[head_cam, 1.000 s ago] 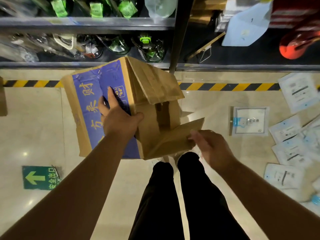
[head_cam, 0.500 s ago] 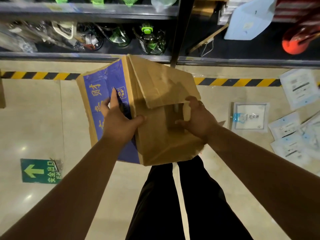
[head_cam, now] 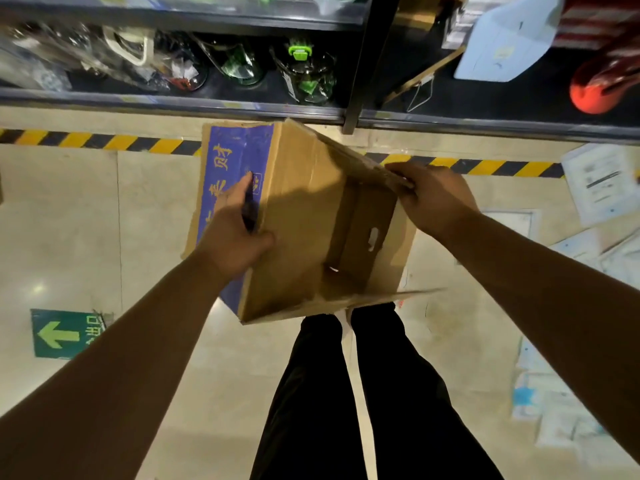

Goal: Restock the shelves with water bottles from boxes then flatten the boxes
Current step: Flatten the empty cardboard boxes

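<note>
I hold a brown cardboard box (head_cam: 304, 216) in the air above my legs; one side is blue with yellow characters. Its open end faces me and the inside looks empty, with a hand slot in the far wall. My left hand (head_cam: 235, 233) grips the left edge, thumb on the brown panel and fingers on the blue side. My right hand (head_cam: 433, 199) grips the upper right flap at its edge. A lower flap sticks out to the right near my knees. Clear bottles with green lids (head_cam: 304, 74) lie on the low shelf (head_cam: 173, 102) ahead.
A black shelf post (head_cam: 363, 64) stands just beyond the box. Black-and-yellow floor tape (head_cam: 104, 142) runs along the shelf base. White packets (head_cam: 599, 181) litter the floor at right. A green exit arrow sticker (head_cam: 65, 334) is at left. A red object (head_cam: 602, 84) sits on the right shelf.
My right hand moved from the lower flap, across the box opening, up to the upper right flap. The box has turned so its open inside faces me. My left hand kept its grip.
</note>
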